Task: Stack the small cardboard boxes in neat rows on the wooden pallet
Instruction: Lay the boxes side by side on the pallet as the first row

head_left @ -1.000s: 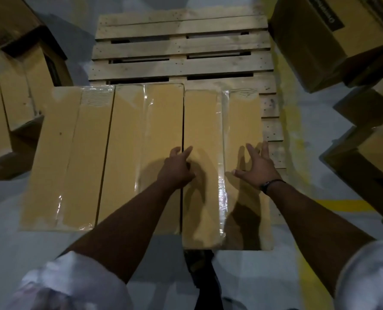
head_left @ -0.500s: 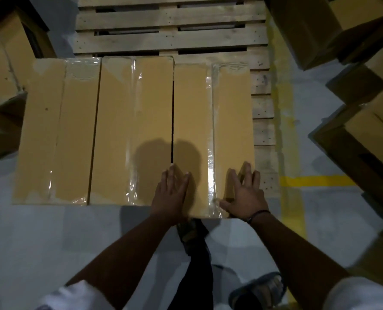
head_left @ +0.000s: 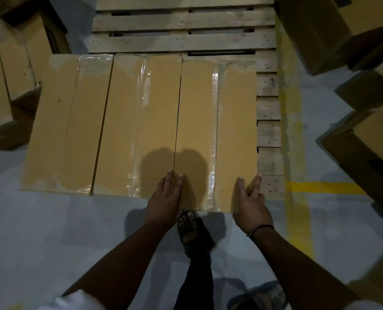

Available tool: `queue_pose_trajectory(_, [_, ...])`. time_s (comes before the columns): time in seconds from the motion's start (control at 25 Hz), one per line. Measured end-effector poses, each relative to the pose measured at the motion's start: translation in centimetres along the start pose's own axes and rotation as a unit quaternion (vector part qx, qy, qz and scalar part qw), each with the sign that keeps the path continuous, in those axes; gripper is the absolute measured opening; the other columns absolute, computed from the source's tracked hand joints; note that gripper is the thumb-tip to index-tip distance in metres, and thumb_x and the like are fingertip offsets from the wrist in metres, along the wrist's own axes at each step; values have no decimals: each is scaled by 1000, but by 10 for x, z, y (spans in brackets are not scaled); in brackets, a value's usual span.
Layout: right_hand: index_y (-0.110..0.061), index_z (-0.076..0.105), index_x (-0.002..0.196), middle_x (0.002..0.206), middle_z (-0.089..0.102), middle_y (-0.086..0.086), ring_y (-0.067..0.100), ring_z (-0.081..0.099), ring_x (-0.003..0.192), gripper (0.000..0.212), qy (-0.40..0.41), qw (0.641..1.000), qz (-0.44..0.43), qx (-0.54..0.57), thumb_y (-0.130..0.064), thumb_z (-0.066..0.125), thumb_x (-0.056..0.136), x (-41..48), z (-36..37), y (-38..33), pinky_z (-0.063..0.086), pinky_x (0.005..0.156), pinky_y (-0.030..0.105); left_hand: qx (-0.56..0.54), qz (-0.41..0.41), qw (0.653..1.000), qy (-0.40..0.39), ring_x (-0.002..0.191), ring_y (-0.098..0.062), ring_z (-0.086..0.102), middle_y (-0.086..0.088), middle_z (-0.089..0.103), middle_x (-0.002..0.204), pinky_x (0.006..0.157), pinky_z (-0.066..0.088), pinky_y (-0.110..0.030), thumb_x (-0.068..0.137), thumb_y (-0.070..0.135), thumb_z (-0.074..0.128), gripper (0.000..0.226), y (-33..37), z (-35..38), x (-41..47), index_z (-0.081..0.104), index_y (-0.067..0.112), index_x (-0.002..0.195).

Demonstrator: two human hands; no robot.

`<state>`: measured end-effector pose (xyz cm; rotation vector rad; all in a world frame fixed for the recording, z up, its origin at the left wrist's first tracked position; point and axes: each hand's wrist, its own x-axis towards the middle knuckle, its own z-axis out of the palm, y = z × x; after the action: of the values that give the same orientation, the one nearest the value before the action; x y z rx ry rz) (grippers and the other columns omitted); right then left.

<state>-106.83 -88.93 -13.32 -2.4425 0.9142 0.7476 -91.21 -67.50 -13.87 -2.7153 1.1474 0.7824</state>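
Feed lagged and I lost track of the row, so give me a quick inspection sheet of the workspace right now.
Surface: wooden pallet, far slats bare, near part covered by boxes.
Job's things: left box, middle box and right box lie side by side in one row; the right box's near end sticks out past the others.
Clutter: loose cartons in a left pile and a right pile.
Hands: left hand flat at the seam between middle and right box; right hand, fingers straight, at the right box's near right corner.
Cables: nothing seen.
Surroundings: grey floor, yellow line, sandalled foot.
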Motion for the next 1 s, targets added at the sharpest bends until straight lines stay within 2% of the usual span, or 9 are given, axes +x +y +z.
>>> queue_pose_trajectory(0.24, [-23, -6, 158, 157, -29, 26, 46, 37, 135, 106, 12, 1000, -7, -1, -15, 72, 86, 9, -2, 1, 51, 99, 48, 0, -9, 1000, 22, 145, -38, 30, -16, 17, 167, 87, 59, -46, 75, 27, 83, 109, -1, 6, 2, 19, 10, 161])
queue_pose_trajectory(0.4, [-27, -4, 158, 158, -27, 21, 46, 34, 137, 106, -21, 999, 2, 30, -38, 73, 86, 14, -3, 4, 45, 106, 52, -7, -13, 1000, 24, 139, -37, 31, -17, 23, 161, 99, 52, -49, 74, 58, 75, 111, -1, 2, 11, 22, 12, 160])
queue_pose_trajectory(0.52, [-28, 4, 159, 163, -9, 10, 43, 28, 142, 103, 8, 991, 14, 130, -57, 69, 84, 24, -7, 7, 41, 111, 52, -19, -32, 999, 34, 136, -37, 32, -16, 27, 154, 103, 47, -49, 73, 77, 64, 115, 3, -13, 30, 24, 11, 159])
queue_pose_trajectory(0.64, [-17, 9, 161, 166, 8, 8, 35, 25, 147, 102, 81, 955, 81, 274, -48, 71, 88, 46, -23, 11, 34, 117, 47, -9, -34, 999, 19, 147, -38, 19, -15, 9, 166, 112, 39, -47, 78, 75, 61, 118, 3, -29, 56, 10, 10, 161])
queue_pose_trajectory(0.72, [-12, 9, 161, 167, 13, 10, 33, 23, 150, 97, 131, 908, 169, 361, -41, 70, 92, 63, -37, 6, 30, 117, 44, -7, -40, 999, 10, 148, -38, 17, -12, 0, 169, 111, 39, -45, 82, 72, 59, 115, 1, -37, 70, 4, 9, 162])
queue_pose_trajectory(0.8, [-7, 23, 157, 155, 38, 10, 32, 38, 142, 81, 104, 840, 203, 492, -29, 70, 94, 81, -50, -7, 38, 106, 37, 1, -41, 999, 14, 146, -37, 20, -10, -3, 170, 108, 42, -44, 85, 70, 57, 111, -3, -39, 73, 3, 10, 162])
queue_pose_trajectory(0.84, [-4, 32, 150, 139, 50, 9, 31, 48, 131, 70, 73, 827, 199, 521, -22, 71, 94, 90, -52, -13, 39, 96, 33, 5, -38, 999, 15, 145, -36, 20, -8, -5, 170, 107, 43, -44, 86, 69, 58, 111, -5, -38, 73, 3, 10, 162])
queue_pose_trajectory(0.92, [-3, 38, 139, 121, 50, 5, 28, 53, 117, 60, 41, 841, 179, 508, -17, 73, 91, 101, -51, -17, 37, 88, 29, 6, -29, 999, 12, 144, -35, 19, -7, -9, 170, 106, 45, -43, 85, 69, 59, 113, -9, -35, 71, 0, 11, 162])
queue_pose_trajectory(1.0, [-2, 34, 141, 130, 51, 8, 31, 51, 124, 69, 36, 859, 158, 486, -19, 75, 89, 104, -47, -12, 40, 94, 33, 11, -27, 999, 18, 143, -35, 21, -7, -10, 170, 105, 45, -43, 85, 70, 59, 113, -10, -33, 71, 0, 11, 162])
